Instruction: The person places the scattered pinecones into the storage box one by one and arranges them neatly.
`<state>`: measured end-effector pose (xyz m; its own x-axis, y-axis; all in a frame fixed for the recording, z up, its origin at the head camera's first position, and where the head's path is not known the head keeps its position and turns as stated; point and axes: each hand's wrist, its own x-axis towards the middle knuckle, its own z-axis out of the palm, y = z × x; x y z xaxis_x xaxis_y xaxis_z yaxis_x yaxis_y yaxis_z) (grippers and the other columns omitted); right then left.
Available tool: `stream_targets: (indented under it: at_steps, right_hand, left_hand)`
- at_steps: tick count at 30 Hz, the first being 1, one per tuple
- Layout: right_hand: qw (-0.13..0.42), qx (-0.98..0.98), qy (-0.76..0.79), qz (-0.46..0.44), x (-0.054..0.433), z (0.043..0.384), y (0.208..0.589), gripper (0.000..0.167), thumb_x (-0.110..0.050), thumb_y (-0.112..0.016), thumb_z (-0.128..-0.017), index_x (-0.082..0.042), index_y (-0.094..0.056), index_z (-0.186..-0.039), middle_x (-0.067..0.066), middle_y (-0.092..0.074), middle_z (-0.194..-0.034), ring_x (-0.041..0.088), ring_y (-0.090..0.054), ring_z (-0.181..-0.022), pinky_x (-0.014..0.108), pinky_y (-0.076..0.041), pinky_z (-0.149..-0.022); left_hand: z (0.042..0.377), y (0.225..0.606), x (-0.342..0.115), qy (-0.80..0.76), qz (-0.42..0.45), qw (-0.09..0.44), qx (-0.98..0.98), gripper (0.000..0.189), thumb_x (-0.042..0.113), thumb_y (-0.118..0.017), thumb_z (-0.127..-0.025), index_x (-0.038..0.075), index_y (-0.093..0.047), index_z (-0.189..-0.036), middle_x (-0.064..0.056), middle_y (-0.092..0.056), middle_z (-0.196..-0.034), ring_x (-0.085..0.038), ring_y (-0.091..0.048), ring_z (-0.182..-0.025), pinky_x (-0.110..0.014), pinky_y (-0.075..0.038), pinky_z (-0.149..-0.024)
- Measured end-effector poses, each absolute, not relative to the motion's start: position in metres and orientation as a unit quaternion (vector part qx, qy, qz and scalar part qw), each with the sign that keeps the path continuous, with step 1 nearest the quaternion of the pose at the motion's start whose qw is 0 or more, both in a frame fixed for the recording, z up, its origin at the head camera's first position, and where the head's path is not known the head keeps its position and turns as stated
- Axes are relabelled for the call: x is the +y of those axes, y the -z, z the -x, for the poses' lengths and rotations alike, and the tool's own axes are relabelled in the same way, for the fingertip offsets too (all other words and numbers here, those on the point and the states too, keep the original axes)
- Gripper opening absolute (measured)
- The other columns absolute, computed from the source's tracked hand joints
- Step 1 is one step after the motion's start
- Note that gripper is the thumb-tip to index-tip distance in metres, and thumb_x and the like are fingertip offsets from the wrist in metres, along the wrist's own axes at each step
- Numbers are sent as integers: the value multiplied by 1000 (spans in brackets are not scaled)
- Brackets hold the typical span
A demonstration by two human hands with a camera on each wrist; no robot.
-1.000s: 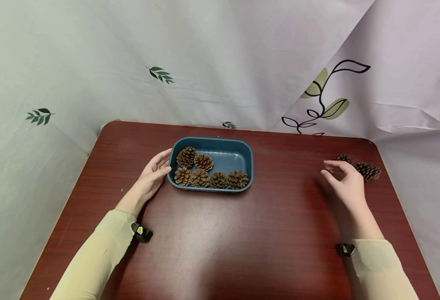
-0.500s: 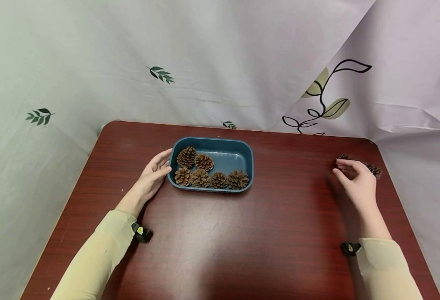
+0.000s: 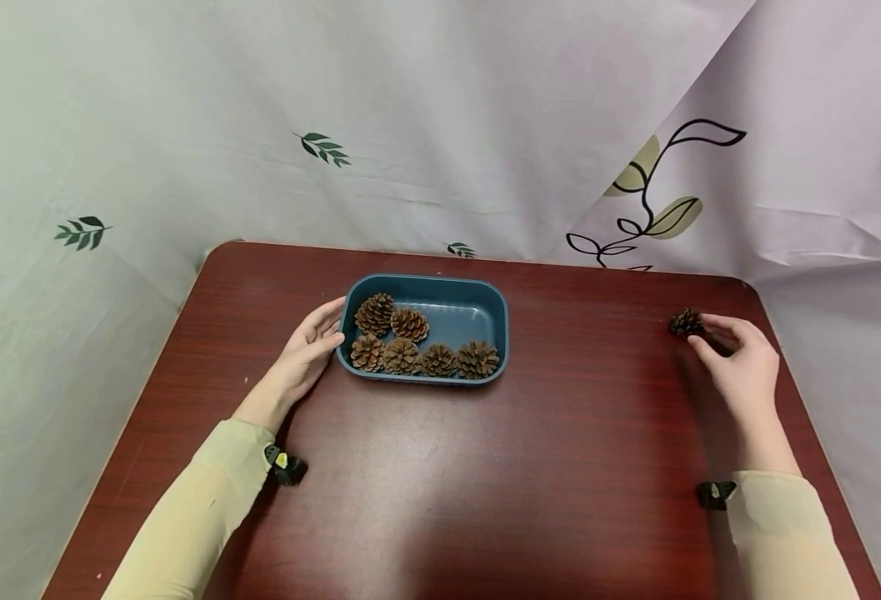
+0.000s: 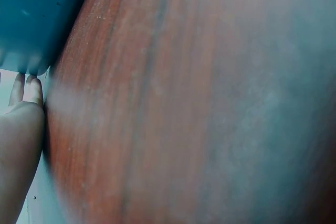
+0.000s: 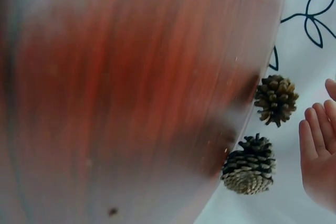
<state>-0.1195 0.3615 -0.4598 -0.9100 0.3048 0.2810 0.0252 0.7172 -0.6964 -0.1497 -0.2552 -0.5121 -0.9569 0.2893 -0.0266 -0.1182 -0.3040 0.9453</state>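
My left hand [image 3: 307, 354] lies against the left end of a blue plastic tub [image 3: 502, 333], with extended fingers touching its wall. The left wrist view also catches those fingers [image 4: 32, 90] at the tub [image 4: 37, 22]. Inside the tub sit several brown pine cones [image 3: 401, 356], along the near side and at the left. Far to the right, my right hand [image 3: 743, 358] hovers at a loose pine cone [image 3: 685, 322], its fingertips close to it. The right wrist view has that hand's straight fingers [image 5: 317, 127] apart from two pine cones [image 5: 249, 166]; in the head view the hand hides one.
A dark red wooden table [image 3: 440, 467] carries everything. Pale cloth [image 3: 425, 125] printed with leaves hangs behind its far edge and at both sides. The loose cones stand near the table's right edge. Black cameras [image 3: 715, 494] are strapped at the wrists.
My right hand has moved right, uncovering the farther loose pine cone and covering the other one. The left hand and the tub have stayed in place.
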Motion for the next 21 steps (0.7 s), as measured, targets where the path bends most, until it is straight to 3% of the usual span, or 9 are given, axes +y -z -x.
stream_targets:
  at_steps: [13, 21]
  right_hand:
    - [135, -920, -348, 119, 385, 126, 462, 46, -15, -77, -97, 0, -67, -140, -42, -46, -102, -32, -44, -91, -4, -38, -83]
    - [118, -918, -360, 118, 394, 132, 462, 50, -15, -76, -97, 4, -64, -142, -44, -46, -99, -32, -46, -88, -7, -38, -80]
  left_hand:
    - [151, 515, -256, -803, -81, 126, 577, 60, -6, -51, -108, 10, -36, -163, 13, -57, -148, -2, -55, -136, -16, -46, -110]
    - [151, 513, -256, -802, -79, 127, 579, 60, -5, -50, -108, 10, -35, -164, 14, -56, -148, -2, -54, -136, -16, -45, -111]
